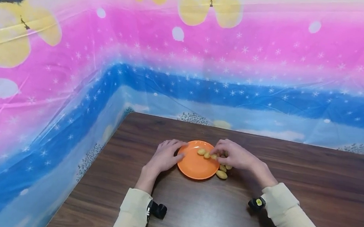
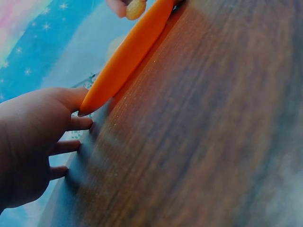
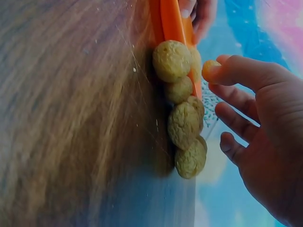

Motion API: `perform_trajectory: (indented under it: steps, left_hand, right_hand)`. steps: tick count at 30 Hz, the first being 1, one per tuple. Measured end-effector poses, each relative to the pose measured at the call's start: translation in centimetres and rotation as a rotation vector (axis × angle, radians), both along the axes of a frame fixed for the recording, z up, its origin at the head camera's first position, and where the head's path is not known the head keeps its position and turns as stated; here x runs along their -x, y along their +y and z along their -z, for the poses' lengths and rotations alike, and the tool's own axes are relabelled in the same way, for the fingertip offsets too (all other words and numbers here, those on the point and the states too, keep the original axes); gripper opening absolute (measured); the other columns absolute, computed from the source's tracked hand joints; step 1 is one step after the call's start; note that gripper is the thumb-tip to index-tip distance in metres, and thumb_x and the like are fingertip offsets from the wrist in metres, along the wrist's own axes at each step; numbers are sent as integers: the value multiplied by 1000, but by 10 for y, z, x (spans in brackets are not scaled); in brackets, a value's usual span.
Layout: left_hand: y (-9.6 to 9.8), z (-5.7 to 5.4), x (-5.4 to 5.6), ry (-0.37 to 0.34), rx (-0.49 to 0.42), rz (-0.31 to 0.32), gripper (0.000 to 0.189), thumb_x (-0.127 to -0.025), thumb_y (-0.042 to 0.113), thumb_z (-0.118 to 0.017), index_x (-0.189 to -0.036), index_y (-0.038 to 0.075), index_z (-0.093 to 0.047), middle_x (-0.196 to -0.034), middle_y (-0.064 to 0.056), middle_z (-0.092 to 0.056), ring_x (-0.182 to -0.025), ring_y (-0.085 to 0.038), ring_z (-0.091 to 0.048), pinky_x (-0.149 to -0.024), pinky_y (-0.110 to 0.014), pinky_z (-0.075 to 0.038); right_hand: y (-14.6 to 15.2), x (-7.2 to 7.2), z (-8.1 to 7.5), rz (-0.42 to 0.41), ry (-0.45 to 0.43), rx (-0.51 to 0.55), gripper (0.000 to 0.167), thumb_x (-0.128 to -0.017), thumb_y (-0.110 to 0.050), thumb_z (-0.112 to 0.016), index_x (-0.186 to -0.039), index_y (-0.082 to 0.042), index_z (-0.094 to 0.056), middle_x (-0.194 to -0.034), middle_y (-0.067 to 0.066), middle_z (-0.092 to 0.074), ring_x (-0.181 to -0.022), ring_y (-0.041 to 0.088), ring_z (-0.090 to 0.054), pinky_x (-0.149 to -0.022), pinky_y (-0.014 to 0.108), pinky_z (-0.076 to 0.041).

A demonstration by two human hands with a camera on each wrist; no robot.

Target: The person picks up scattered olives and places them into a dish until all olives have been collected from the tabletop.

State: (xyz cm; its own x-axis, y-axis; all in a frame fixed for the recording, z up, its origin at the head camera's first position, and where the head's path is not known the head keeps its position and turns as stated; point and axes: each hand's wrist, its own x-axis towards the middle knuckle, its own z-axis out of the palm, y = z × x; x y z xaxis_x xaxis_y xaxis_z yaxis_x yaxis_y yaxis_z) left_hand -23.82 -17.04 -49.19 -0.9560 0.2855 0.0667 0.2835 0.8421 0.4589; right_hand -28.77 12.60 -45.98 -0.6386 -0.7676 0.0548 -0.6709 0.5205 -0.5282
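Note:
An orange plate (image 1: 196, 168) lies on the table between my hands. My left hand (image 1: 166, 154) rests at its left rim, thumb and forefinger against the edge, the other fingers (image 2: 66, 146) reaching down to the tabletop. Over the plate's right side, my right hand (image 1: 235, 154) pinches a small yellow oval piece (image 3: 209, 70) between thumb and forefinger. Two similar pieces (image 1: 206, 155) show on the plate. Several more wrinkled yellow-brown ovals (image 3: 183, 125), like small potatoes or dried fruit, lie in a bunch beside its right rim, partly hidden under my right hand in the head view.
The dark wooden table (image 1: 198, 207) has its far edge just beyond the plate. A printed pink and blue cloth (image 1: 257, 62) hangs behind it and along the left. Each sleeve cuff carries a small black wrist camera (image 1: 158, 211).

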Motion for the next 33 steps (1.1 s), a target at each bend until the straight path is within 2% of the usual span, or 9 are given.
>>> perform_trajectory:
  steps: [3, 9, 16, 24, 33]
  left_hand:
    - [0, 1, 0, 0, -2, -2, 46, -100, 37, -56, -144, 27, -53, -143, -3, -54, -138, -30, -42, -118, -56, -23]
    - [-1, 1, 1, 6, 0, -5, 45, -100, 37, -55, -144, 26, -53, -144, -3, -53, -138, -30, -42, -118, -56, -24]
    - [0, 2, 2, 8, -1, 0, 45, -100, 37, -55, -144, 27, -52, -144, -3, -53, -137, -31, -42, -118, -56, -24]
    - [1, 3, 2, 1, -2, -7, 45, -100, 37, -55, -144, 28, -52, -144, -3, -53, -138, -30, -42, -118, -55, -24]
    - [3, 4, 2, -3, -1, 5, 45, -100, 36, -55, -145, 27, -52, -142, -3, -54, -137, -31, -42, -118, -56, -23]
  right_hand:
    - [-4, -1, 2, -7, -1, -14, 24, -92, -17, -68, -114, -25, -74, -101, -9, -59, -92, 18, -51, -77, 30, -46]
    - [-9, 0, 5, -9, 7, -41, 25, -91, -18, -70, -115, -24, -75, -105, -10, -62, -95, 17, -51, -81, 32, -45]
    - [-8, 0, 8, -11, 26, -27, 23, -92, -17, -69, -113, -24, -75, -108, -10, -64, -95, 16, -51, -80, 31, -45]
    - [4, 0, 0, 51, 37, 13, 18, -94, -18, -67, -110, -22, -75, -109, -9, -65, -102, 14, -52, -86, 36, -48]
    - [22, 7, 4, 131, 40, 50, 19, -94, -17, -67, -111, -19, -75, -109, -4, -66, -104, 18, -54, -86, 40, -48]
